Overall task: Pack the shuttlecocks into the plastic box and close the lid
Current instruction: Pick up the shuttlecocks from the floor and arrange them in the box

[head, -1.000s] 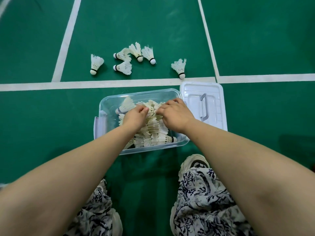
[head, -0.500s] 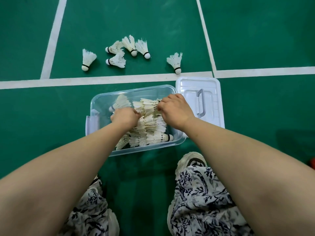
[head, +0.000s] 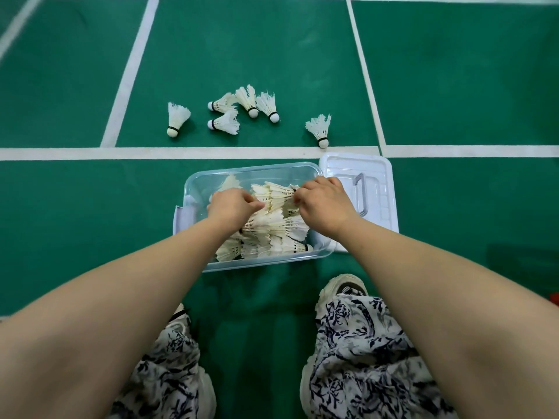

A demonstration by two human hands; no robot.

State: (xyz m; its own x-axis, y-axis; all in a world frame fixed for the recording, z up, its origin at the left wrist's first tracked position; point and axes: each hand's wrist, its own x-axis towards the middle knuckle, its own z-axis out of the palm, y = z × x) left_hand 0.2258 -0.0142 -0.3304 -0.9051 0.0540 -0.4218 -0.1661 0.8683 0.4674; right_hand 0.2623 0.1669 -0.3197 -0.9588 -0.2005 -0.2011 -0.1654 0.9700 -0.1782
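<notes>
Your left hand and right hand both pinch the feathers of the shuttlecocks heaped in the clear plastic box, each grip narrow on that pile. The box sits on the green floor, its lid lying flat just right of it, touching. Beyond the box, past the white line, six loose shuttlecocks lie scattered. Your shoes stand nearer than the box.

Open floor beyond loose shuttlecocks

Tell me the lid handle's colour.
Pale grey-lilac handle on the white lid; head view.
</notes>
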